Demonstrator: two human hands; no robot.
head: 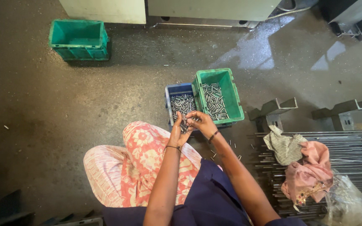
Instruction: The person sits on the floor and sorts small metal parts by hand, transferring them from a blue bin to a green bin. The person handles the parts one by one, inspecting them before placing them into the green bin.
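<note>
**Two hands, one bunch of steel pins over the blue crate**

Two hands meet just above the near edge of the blue crate (173,90), which sits on the concrete floor (42,104). The left hand (177,134) is cupped and closed around a small bunch of short metal pins (184,125), their ends sticking out above the fingers. The right hand (201,122) comes in from the other side, its fingertips pinched together on the same bunch, so both hands touch the pins at once.

More loose pins lie inside the blue crate, and a second heap fills the green crate (231,90) that stands touching its right side, tilted slightly. A few stray pins lie scattered on the floor near the right forearm.

Another green crate (78,52) stands well apart, toward the far left of the floor. Long metal rods (352,142) lie in a stack at the right edge, with crumpled cloths (302,163) and a clear plastic bag (348,205) on them.
</note>
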